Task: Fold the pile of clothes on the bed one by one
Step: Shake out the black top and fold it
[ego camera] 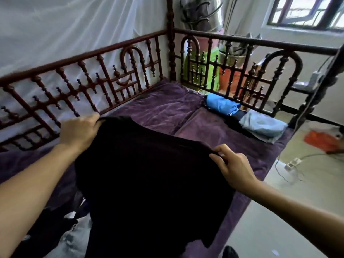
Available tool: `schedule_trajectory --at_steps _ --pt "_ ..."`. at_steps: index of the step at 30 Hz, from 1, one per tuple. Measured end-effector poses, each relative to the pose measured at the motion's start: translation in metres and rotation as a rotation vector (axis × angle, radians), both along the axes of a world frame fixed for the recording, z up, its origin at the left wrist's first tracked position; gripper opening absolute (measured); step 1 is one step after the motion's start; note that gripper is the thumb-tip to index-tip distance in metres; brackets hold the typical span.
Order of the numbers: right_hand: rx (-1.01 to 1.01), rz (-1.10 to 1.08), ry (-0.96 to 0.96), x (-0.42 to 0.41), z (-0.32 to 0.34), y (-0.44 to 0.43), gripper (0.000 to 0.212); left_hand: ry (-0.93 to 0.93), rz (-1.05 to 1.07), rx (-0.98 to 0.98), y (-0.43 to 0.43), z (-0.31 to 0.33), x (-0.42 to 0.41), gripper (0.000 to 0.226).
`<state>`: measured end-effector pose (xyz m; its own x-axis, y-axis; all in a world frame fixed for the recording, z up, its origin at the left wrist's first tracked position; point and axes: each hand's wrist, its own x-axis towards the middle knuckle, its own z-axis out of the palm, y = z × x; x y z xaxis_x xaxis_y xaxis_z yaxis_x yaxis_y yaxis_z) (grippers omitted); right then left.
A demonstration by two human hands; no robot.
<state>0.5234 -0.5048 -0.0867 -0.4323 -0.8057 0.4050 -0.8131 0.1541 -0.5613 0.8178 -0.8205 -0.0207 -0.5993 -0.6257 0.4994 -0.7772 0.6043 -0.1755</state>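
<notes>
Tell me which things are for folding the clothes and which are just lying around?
For the job:
black garment, held up by the left hand and right hand; folded blue clothes; unfolded pile; purple bed cover.

Just lying about:
orange cloth and power strip off the bed; green bag behind the railing.

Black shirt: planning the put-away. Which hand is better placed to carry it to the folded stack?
Probably the right hand: the folded stack lies far right, on its side. The left hand grips the shirt at its other edge by the rail, farther off.
</notes>
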Motion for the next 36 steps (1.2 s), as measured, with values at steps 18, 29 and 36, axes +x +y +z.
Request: schedule_trajectory --at_steps 18,29,36 --pt "0.529 -0.338 -0.174 -0.452 -0.261 -0.11 0.017 -0.157 -0.051 0.481 -0.11 -0.241 -0.509 0.018" --pt "1.048 -0.15 -0.034 -0.506 -0.307 -0.206 0.03 -0.016 0.44 0.962 -0.095 -0.324 -0.423 0.022" --pt "0.824 0.332 0.088 -0.379 -0.327 -0.357 0.064 -0.17 0.928 1.282 -0.011 -0.386 -0.262 0.042"
